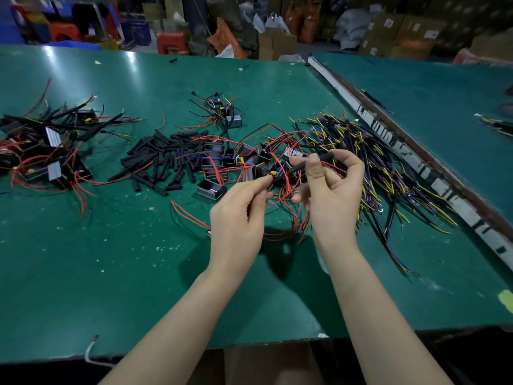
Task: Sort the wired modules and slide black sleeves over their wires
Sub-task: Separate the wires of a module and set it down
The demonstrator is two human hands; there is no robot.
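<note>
Two bare hands work above the middle of a green tabletop [111, 273]. The right hand [330, 190] pinches a black sleeve [311, 162] between its thumb and first finger. The sleeve is tilted, with its far end higher and pointing to the right. The left hand [238, 215] pinches thin red wires [280, 195] at its fingertips, right beside the low end of the sleeve. I cannot tell if the wire tips are inside the sleeve yet. More loops of red wire hang down between the two hands and lie on the tabletop under them.

Just behind the hands sits a pile of small wired modules [236, 165], all tangled with red wires. To the left of that pile lies a heap of loose black sleeves [163, 159]. Near the left edge is a bunch of modules with black sleeves already on their wires [47, 140]. Farther back, toward the middle of the far edge, sits a small group of modules [224, 112] by itself. On the right side, near the right edge, lies a big spread of yellow, purple and black wires [374, 168]. A worn strip [410, 162] runs along that edge, and a second green table [444, 87] sits past it.
</note>
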